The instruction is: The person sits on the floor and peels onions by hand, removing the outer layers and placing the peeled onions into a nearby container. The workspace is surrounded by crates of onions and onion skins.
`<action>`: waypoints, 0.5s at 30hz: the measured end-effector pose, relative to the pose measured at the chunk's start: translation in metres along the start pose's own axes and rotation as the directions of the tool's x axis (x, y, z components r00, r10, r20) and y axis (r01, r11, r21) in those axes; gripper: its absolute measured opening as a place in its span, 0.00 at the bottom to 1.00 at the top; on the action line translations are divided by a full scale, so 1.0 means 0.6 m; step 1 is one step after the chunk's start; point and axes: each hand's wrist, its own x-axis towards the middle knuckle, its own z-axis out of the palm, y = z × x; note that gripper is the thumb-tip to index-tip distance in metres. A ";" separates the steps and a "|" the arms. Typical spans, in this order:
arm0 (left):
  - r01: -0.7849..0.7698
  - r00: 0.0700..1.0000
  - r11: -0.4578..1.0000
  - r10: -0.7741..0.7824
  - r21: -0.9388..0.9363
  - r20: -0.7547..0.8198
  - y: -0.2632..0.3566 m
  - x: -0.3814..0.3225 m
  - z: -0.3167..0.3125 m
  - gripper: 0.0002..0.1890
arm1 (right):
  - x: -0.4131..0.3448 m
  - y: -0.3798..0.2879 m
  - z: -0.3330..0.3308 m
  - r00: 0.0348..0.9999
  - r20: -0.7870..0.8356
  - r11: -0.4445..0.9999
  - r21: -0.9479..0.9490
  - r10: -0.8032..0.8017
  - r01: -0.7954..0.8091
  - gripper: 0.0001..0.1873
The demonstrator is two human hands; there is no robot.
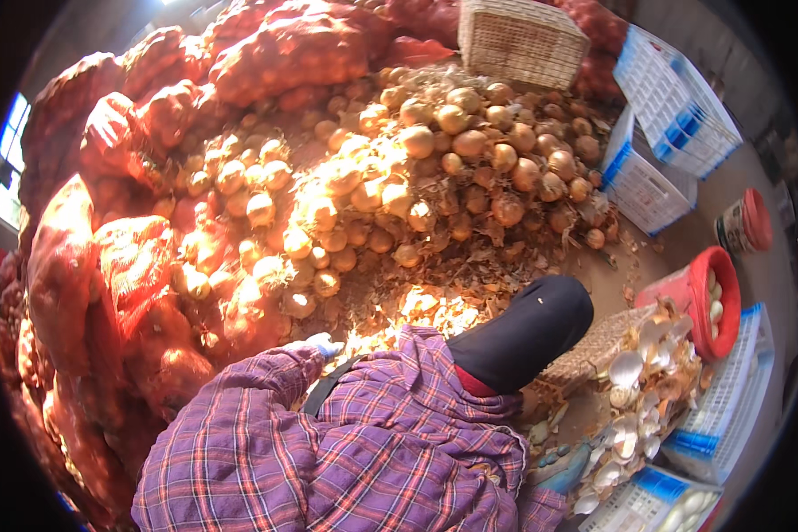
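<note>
My left hand, in a pale glove, reaches out past the plaid sleeve. It is low beside onion skins scattered on the floor; its fingers are too small and glare-washed to read. My right hand, in a blue glove, is by my right side at the edge of a heap of white and brown onion peelings. Whether anything is in its fingers is not clear. Before me spreads a large pile of unpeeled yellow onions. My bent knee in dark trousers stands between the pile and the peelings.
Red mesh sacks of onions are stacked left and behind. A woven basket tops the pile. At right are white-and-blue crates, a red bucket with peeled onions, a smaller pail, and a crate of peeled onions.
</note>
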 end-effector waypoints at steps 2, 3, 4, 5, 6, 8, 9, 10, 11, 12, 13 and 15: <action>0.156 0.987 0.986 -0.152 -0.062 0.058 -0.043 -0.035 0.036 0.42 | 0.010 -0.001 0.012 1.000 0.022 0.999 -0.036 0.008 -0.007 0.19; 0.221 0.975 0.965 -0.216 -0.141 0.050 -0.035 -0.056 0.040 0.44 | 0.014 -0.002 0.022 0.999 0.032 0.998 -0.058 -0.004 0.005 0.19; 0.254 0.967 0.951 -0.249 -0.176 0.047 0.007 -0.083 -0.004 0.47 | 0.018 -0.002 0.030 0.999 0.031 0.997 -0.071 -0.018 0.020 0.19; 0.250 0.961 0.954 -0.265 -0.164 -0.075 0.030 -0.112 -0.049 0.46 | 0.021 0.000 0.043 0.999 0.040 0.996 -0.082 -0.012 0.015 0.18; 0.117 0.936 0.983 -0.156 -0.142 -0.315 0.013 -0.111 -0.067 0.43 | 0.026 -0.001 0.049 0.999 0.048 0.995 -0.097 -0.006 0.010 0.18; -0.123 0.717 0.982 -0.011 -0.142 -0.697 -0.002 -0.083 -0.138 0.31 | 0.030 0.001 0.070 0.997 0.081 0.992 -0.122 -0.005 0.015 0.18; -0.143 0.545 0.986 0.010 -0.081 -0.839 -0.018 -0.048 -0.167 0.24 | 0.030 0.001 0.075 0.996 0.087 0.991 -0.131 -0.009 0.020 0.18; -0.137 0.366 0.991 0.064 0.015 -0.928 -0.036 -0.016 -0.200 0.23 | 0.029 0.001 0.079 0.996 0.089 0.991 -0.134 -0.011 0.023 0.18; -0.105 0.172 0.989 0.124 0.107 -0.977 -0.062 0.011 -0.230 0.22 | 0.028 0.000 0.082 0.995 0.095 0.990 -0.140 -0.010 0.024 0.18; 0.023 0.496 0.992 -0.120 -0.125 -0.860 -0.081 0.040 -0.272 0.23 | 0.027 -0.001 0.085 0.995 0.095 0.989 -0.142 -0.018 0.032 0.18; 0.221 0.720 0.930 -0.359 -0.294 -0.594 -0.107 0.056 -0.298 0.25 | 0.026 -0.003 0.087 0.994 0.107 0.988 -0.147 -0.023 0.038 0.18; 0.104 0.746 0.855 -0.405 -0.508 -0.529 -0.151 0.112 -0.301 0.30 | 0.018 -0.002 0.084 0.995 0.088 0.988 -0.144 -0.043 0.056 0.17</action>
